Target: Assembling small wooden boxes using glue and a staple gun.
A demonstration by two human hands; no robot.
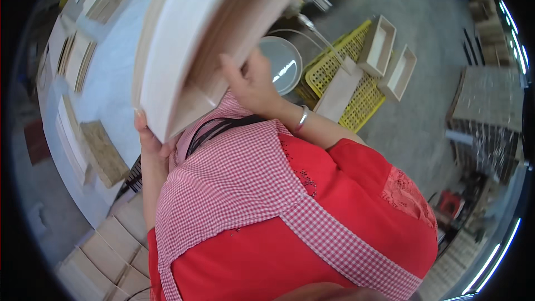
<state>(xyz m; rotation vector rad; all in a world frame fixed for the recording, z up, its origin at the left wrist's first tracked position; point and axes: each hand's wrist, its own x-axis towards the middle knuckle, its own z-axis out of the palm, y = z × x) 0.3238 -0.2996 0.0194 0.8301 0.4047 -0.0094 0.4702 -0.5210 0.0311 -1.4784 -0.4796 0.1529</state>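
A pale wooden box (167, 39), long and open on one side, is held up tilted in front of my chest; its upper end runs out of the picture. My left hand (151, 136) grips its lower corner, fingers on the outer face. At the other long wall is my right hand (251, 81), curled over the rim with one digit reaching to the inside. A bracelet circles my right wrist. Part of the right fingers is hidden behind the wall, and motion blurs the box a little.
On the left a light worktable (117, 67) bears stacked wooden strips (78, 58) and a brown block (104, 153). Right of me are a white bucket (285, 64), a yellow plastic crate (362, 103) with a board on it, and two open wooden boxes (379, 46). Wrapped stacks (485, 100) stand farther right.
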